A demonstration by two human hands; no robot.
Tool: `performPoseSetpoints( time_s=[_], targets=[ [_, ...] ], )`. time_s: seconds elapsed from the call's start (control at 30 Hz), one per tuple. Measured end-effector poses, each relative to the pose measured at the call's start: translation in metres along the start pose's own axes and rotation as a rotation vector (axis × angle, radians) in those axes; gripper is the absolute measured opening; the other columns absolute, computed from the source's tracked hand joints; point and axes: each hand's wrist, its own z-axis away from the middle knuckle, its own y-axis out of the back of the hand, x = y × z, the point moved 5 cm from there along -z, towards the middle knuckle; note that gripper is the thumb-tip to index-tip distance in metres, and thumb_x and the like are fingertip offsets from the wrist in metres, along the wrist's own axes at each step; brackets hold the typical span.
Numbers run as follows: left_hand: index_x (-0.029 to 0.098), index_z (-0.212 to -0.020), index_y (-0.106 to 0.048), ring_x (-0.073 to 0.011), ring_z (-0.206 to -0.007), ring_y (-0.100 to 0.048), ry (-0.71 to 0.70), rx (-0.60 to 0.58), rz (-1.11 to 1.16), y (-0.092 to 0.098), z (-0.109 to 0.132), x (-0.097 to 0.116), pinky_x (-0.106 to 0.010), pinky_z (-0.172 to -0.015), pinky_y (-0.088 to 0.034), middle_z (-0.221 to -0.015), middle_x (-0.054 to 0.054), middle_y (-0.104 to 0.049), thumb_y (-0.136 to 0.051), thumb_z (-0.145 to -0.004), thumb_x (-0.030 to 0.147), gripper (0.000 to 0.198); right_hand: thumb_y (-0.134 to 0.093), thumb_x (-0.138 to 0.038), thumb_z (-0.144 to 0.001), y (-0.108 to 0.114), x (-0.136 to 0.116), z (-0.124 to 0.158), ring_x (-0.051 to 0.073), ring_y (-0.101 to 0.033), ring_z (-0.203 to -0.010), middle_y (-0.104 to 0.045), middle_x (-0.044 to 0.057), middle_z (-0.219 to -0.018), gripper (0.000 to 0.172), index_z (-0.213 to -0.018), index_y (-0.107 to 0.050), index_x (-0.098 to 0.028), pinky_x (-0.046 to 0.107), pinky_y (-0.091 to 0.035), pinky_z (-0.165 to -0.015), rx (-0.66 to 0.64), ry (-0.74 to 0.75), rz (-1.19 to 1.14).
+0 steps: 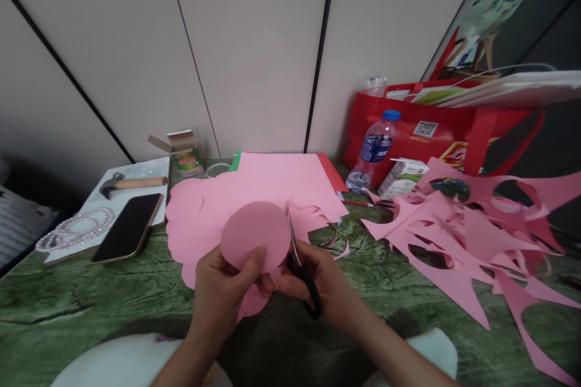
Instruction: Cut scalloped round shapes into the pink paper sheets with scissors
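Note:
My left hand [227,281] pinches a round pink paper disc [256,233] by its lower edge, thumb on top. Black-handled scissors [311,293] are gripped in my right hand [324,281], their blades pointing up along the disc's right edge. Fingers of both hands come close together below the disc. Under and behind them spreads a pile of pink paper circles [190,211], overlapping one another. Farther back lie whole pink sheets [281,175], with green and red edges showing beneath. Thin pink offcuts rest just right of the scissors.
A heap of pink paper scraps [454,236] covers the right side. Behind it stand a water bottle [374,148], a small carton [402,178] and a red bag [417,130]. At left lie a phone [129,227], a hammer [136,182], beads [77,230] and an opened box [186,154].

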Motion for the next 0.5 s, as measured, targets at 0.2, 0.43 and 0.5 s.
performPoseSetpoints(
  time_s=[0.2, 0.43, 0.5],
  targets=[
    [0.017, -0.051, -0.057, -0.0134, -0.034, -0.054, 0.000, 0.010, -0.027, 0.0002, 0.0004, 0.0009, -0.023, -0.039, -0.047, -0.036, 0.001, -0.058, -0.066, -0.069, 0.028, 0.023, -0.071, -0.049, -0.063, 0.0018, 0.0019, 0.0009, 0.010, -0.035, -0.054, -0.042, -0.004, -0.060, 0.038, -0.074, -0.053, -0.017, 0.022, -0.029, -0.048, 0.029, -0.032, 0.023],
    [0.017, -0.051, -0.057, -0.0128, -0.033, -0.054, -0.025, 0.022, -0.036, 0.0004, 0.0000, 0.0028, -0.023, -0.039, -0.047, -0.035, 0.002, -0.057, -0.066, -0.069, 0.028, 0.023, -0.072, -0.049, -0.061, 0.0008, 0.0008, 0.0005, 0.010, -0.035, -0.053, -0.042, -0.004, -0.060, 0.038, -0.073, -0.053, -0.018, 0.023, -0.029, -0.049, 0.022, -0.042, 0.023],
    [0.017, -0.050, -0.057, -0.0127, -0.033, -0.054, -0.024, 0.012, -0.030, 0.0000, -0.0004, 0.0023, -0.023, -0.039, -0.047, -0.035, 0.001, -0.057, -0.066, -0.069, 0.028, 0.023, -0.072, -0.050, -0.061, 0.0006, 0.0009, 0.0004, 0.010, -0.034, -0.053, -0.041, -0.004, -0.060, 0.039, -0.072, -0.053, -0.018, 0.023, -0.029, -0.049, 0.015, -0.041, 0.023]
  ],
)
